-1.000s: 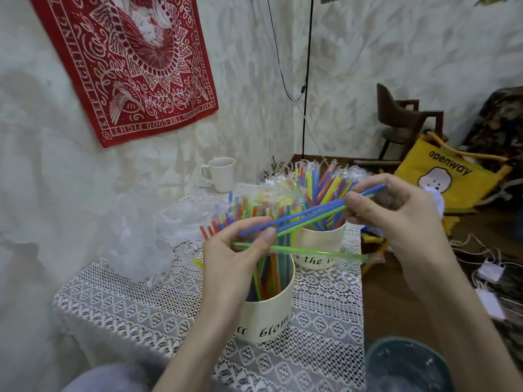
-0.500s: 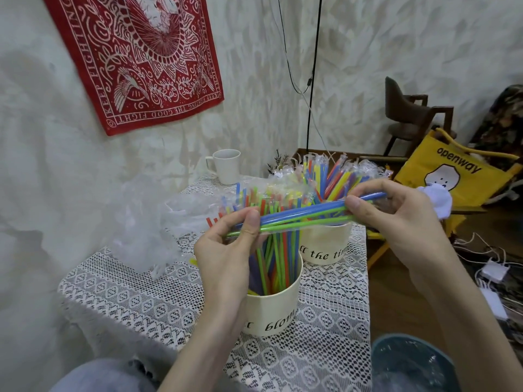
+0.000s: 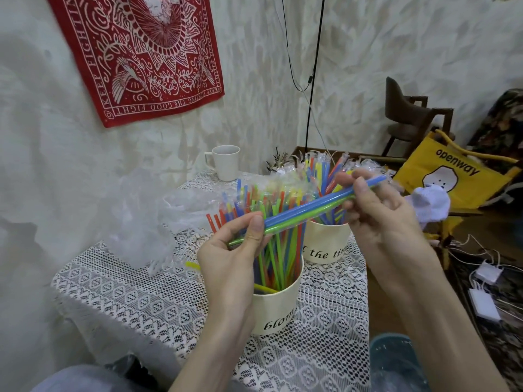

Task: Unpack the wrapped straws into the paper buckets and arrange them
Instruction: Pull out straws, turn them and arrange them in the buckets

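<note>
- Nearest, left hand: grip clamped on the low end of a small bunch of straws, thumb pressed on top, fingers curled beneath.
- Right hand: grip pinched on the high end of the same bunch; blue and green straws lie side by side, slanting up to the right, above both buckets.
- Near paper bucket stands upright on the lace-covered desk, holding bare coloured straws.
- Far paper bucket just behind it, holding straws in clear wrappers.
- Crumpled clear plastic lies left on the desk.
- White mug at the far edge.
</note>
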